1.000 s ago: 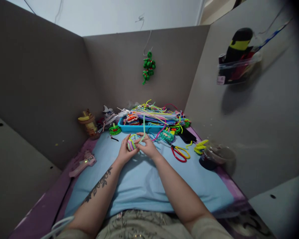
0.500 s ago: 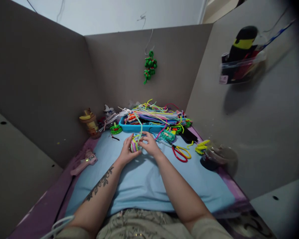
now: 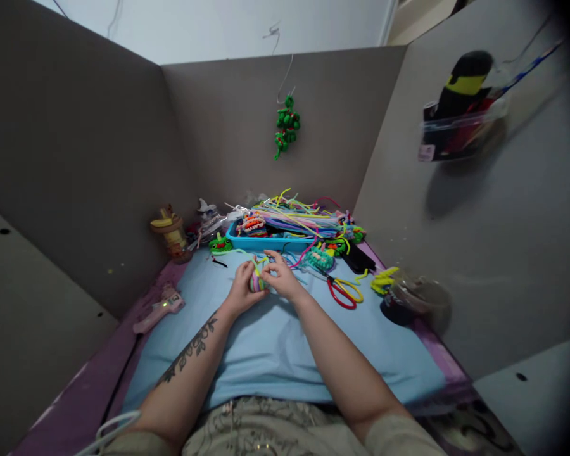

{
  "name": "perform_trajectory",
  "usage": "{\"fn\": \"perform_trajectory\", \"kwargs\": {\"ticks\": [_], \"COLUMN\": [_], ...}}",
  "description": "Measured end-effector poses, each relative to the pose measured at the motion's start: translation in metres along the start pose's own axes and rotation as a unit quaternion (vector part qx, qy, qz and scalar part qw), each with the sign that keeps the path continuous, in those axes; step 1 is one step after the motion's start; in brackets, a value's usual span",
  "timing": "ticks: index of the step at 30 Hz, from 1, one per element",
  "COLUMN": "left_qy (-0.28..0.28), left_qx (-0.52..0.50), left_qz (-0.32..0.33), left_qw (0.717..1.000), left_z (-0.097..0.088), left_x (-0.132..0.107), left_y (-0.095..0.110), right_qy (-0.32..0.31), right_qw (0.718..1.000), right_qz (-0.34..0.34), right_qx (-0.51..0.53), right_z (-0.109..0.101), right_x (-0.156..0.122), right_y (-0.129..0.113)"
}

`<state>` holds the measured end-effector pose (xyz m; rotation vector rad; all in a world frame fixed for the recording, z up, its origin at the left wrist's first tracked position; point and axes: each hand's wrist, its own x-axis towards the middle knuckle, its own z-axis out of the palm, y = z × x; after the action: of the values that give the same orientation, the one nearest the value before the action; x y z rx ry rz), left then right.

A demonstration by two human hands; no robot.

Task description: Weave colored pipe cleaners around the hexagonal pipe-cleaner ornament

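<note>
Pipe-cleaner piece (image 3: 255,283) before tray (image 3: 270,244) near worktop's (image 3: 88,383) far edge; glue gun (image 3: 159,311) near left edge; scissors (image 3: 331,292) right of piece.

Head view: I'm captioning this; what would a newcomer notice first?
Probably the heap of multicoloured fuzzy stems on the blue plastic tray at the back. A green fuzzy bunch hangs above, against the grey panel. In front, the left hand holds a rounded, pastel-striped piece beside the right hand.
</note>
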<state>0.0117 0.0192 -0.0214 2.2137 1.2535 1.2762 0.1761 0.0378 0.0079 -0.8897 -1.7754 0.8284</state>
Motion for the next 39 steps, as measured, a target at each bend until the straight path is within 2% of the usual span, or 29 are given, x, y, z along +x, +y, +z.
{"fn": "perform_trajectory", "kwargs": {"ticks": [5,8,11,15,22,28,32,35,39], "left_qy": [-0.002,-0.011,-0.014,-0.004,-0.02,-0.008,-0.002,0.002,-0.008], "left_qx": [-0.095,-0.19,-0.228,-0.206,-0.141,-0.108,-0.113,-0.119,-0.124], "left_qz": [-0.055,-0.091,-0.11,-0.104,-0.068,-0.031,-0.036,-0.041,-0.043], "left_qw": [0.994,0.978,0.967,0.973,0.988,0.994,0.993,0.992,0.991], "left_z": [0.001,0.002,0.002,0.0,-0.007,-0.007,-0.006,-0.006,-0.007], "left_x": [0.003,0.002,0.001,0.002,0.004,0.003,0.003,0.004,0.004], "left_y": [0.003,0.002,-0.001,-0.002,0.003,0.004,0.005,0.006,0.007], "right_qy": [0.07,0.077,0.061,0.051,0.039,0.039,0.056,0.03,0.016], "right_qw": [0.997,0.997,0.997,0.996,0.997,0.993,0.985,0.98,0.98], "right_qz": [-0.003,0.016,0.029,0.038,0.039,0.052,0.074,0.072,0.064], "right_qx": [-0.022,0.0,0.038,0.057,0.06,0.097,0.143,0.184,0.19], "right_z": [0.002,0.002,0.0,-0.002,-0.007,-0.003,-0.001,-0.003,-0.005], "right_x": [0.001,0.003,0.005,0.006,0.004,0.004,0.005,0.005,0.005], "right_y": [-0.002,0.001,0.005,0.006,-0.002,0.001,0.005,0.006,0.008]}}
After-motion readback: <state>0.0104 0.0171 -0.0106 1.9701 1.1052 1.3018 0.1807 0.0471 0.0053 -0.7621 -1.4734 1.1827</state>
